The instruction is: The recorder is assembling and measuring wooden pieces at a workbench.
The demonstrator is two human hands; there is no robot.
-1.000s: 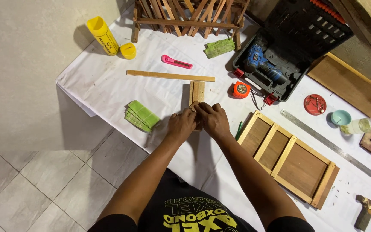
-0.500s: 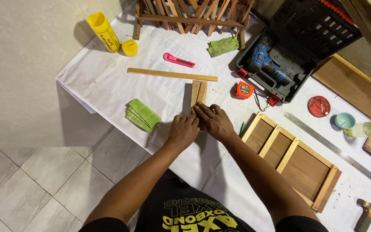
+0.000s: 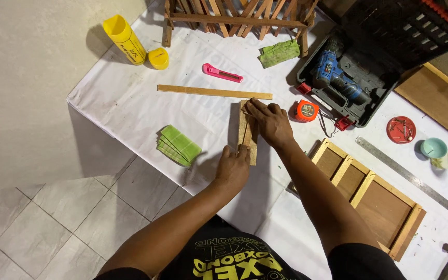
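Hands press flat on the short wooden strips (image 3: 247,132): left hand (image 3: 233,167) with fingers together at their near end, right hand (image 3: 269,120) now slid forward, fingertips spread toward the long slat (image 3: 213,92).

Short wood pieces (image 3: 247,132): raw, matt, rough-ish grain. Table cover (image 3: 130,103): white, matt, creased. Ruler (image 3: 413,181): bare metal, dull sheen.

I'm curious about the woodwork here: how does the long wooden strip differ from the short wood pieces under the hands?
The strip is long, thin and lies crosswise; the pieces are short, broader and run away from the person. The strip lies untouched, while the left hand presses the pieces' near end and the right hand their far end. Both are pale bare wood, flat on the white cloth.
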